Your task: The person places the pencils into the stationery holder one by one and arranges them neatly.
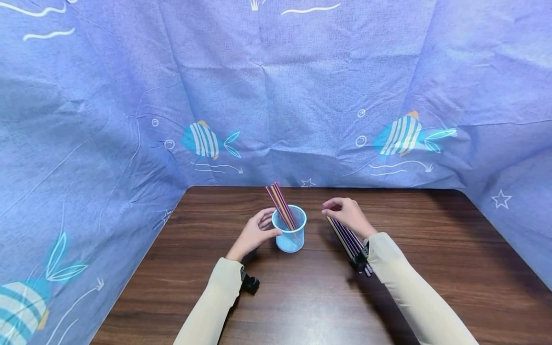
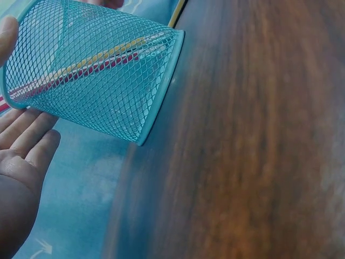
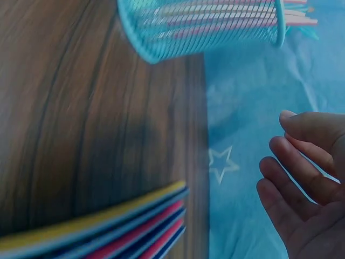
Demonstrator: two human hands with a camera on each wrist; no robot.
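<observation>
A light-blue mesh pen cup point(image 1: 290, 244) stands upright on the table, with several slender pencils point(image 1: 282, 206) leaning out of it toward the back left. My left hand point(image 1: 253, 235) holds the cup loosely at its left side, thumb by the near rim. In the left wrist view, fingers point(image 2: 40, 135) touch the rim, and red and yellow pencil ends show through the mesh. My right hand point(image 1: 350, 215), fingers bent and holding nothing, hovers over the far end of a row of pencils point(image 1: 348, 239) lying on the table. Yellow, pink and dark-blue pencils point(image 3: 129, 229) show in the right wrist view.
The brown wood-grain table point(image 1: 284, 297) ends at the back against a blue cloth point(image 1: 302, 96) printed with fish and stars. Cloth also hangs at both sides. Black wrist cameras point(image 1: 250, 283) sit on both wrists; the right one is close above the lying pencils' near ends.
</observation>
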